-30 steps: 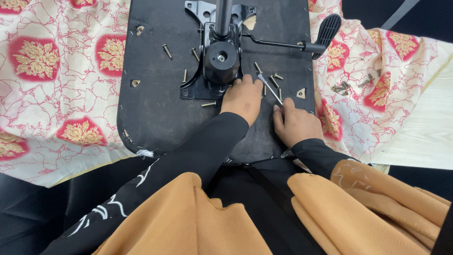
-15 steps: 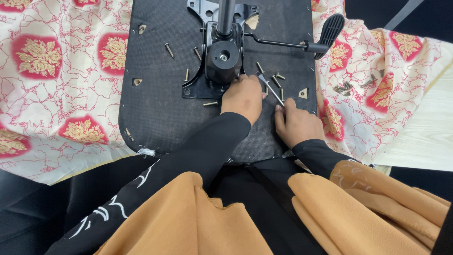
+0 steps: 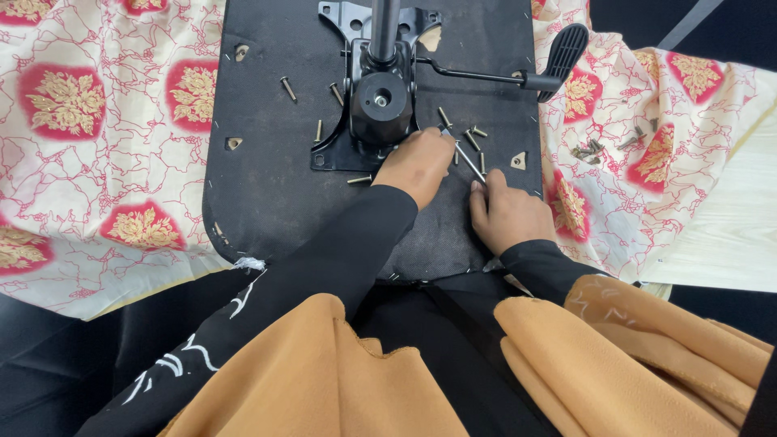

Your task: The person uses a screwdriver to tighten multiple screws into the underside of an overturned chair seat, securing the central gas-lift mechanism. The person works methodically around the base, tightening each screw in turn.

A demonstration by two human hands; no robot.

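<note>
Floral cloth [image 3: 97,162] lies under a black chair-seat base [image 3: 267,186] scattered with loose bolts [image 3: 472,139]. Left hand [image 3: 419,162] pinches a thin metal hex key [image 3: 468,162] at the mechanism plate [image 3: 376,105]; right hand [image 3: 506,214] steadies its lower end with a fingertip. The key looks stiff, light and slippery, best gripped along its shaft.

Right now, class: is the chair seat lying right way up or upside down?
Upside down: the seat shows its black underside, with the metal mechanism plate and lever facing up.
</note>
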